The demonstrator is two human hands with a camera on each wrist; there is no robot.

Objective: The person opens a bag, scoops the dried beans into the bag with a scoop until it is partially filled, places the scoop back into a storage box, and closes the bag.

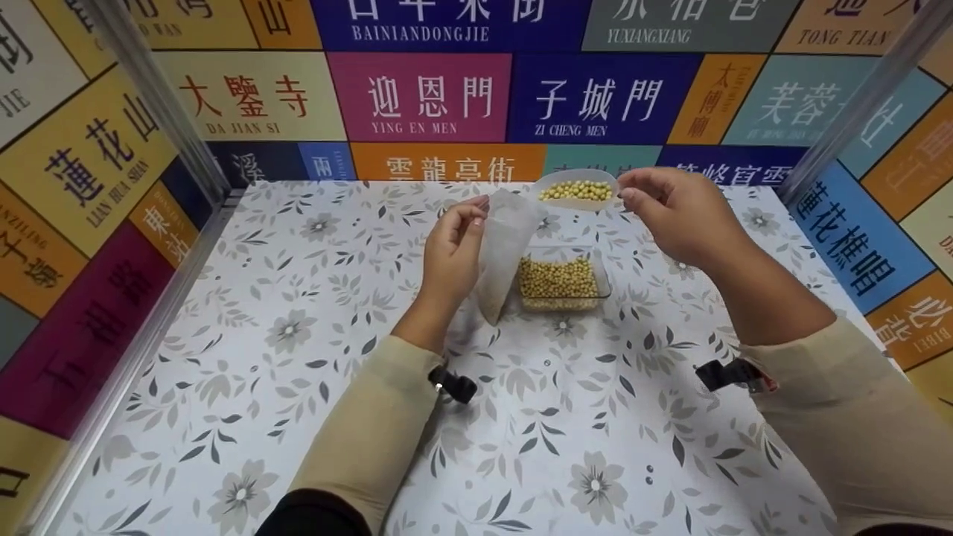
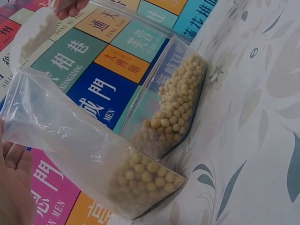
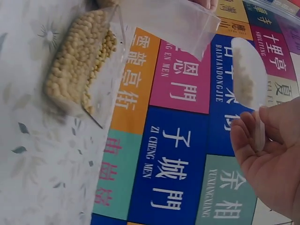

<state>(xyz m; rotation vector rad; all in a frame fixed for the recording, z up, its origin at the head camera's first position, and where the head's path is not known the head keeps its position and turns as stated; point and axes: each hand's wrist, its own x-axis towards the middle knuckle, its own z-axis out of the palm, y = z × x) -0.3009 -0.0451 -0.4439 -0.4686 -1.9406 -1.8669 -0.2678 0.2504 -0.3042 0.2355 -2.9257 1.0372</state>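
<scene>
My left hand [image 1: 453, 249] grips the upper edge of a clear plastic bag [image 1: 510, 238], which hangs upright with its bottom close to the table. Soybeans [image 2: 145, 177] fill the bag's lower part in the left wrist view. In my right hand [image 1: 685, 212], thumb and fingers pinch the short handle of a translucent white scoop [image 3: 241, 49]. Soybeans [image 1: 577, 191] lie in the scoop, held level to the right of the bag's mouth and higher than the container. Just right of the bag stands a clear rectangular container [image 1: 604, 286], partly filled with soybeans [image 1: 558, 277].
A white tablecloth [image 1: 357, 417] with grey flowers and leaves covers the table. Colourful panels [image 1: 421, 97] with large characters rise behind it and at both sides. Metal posts [image 1: 149, 104] frame the corners. Black straps [image 1: 454, 385] sit at both wrists.
</scene>
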